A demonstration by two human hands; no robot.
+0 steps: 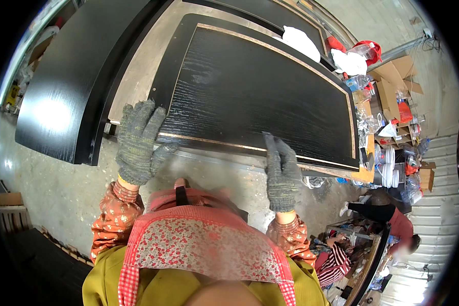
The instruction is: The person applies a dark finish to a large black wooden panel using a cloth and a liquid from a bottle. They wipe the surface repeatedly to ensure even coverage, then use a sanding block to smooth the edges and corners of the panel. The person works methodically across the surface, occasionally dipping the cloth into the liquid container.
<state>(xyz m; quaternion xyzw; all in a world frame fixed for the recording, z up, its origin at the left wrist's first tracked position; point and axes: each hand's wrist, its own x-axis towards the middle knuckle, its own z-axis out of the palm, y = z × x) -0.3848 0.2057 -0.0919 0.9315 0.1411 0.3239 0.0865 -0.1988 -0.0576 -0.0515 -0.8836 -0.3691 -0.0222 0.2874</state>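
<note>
A: What is being worked on?
B: A black panel (260, 92) with wood grain, glossy streaks and a thin pale-brown line framing its middle. It lies flat at the centre, long near edge toward the person.
A: And the hands?
B: Both wear grey knit gloves. The left hand (137, 145) is at the near left corner, fingers stretched and side by side, thumb apart. The right hand (282, 178) is at the near edge, right of centre; its fingers point onto the panel, but I can't tell whether they grip anything.
A: What's beneath and around?
B: A pale tabletop (135, 84) shows left of it. Bottles (359, 81), white buckets (387, 166) and cardboard boxes (392, 86) crowd the right, before a ribbed wall (433, 229). Two other people are at the near right.
A: Where is there room?
B: Bare concrete floor (66, 188) opens at the near left. A curved black piece (61, 92) bounds the left; a white bag (301, 43) sits by the far edge.
</note>
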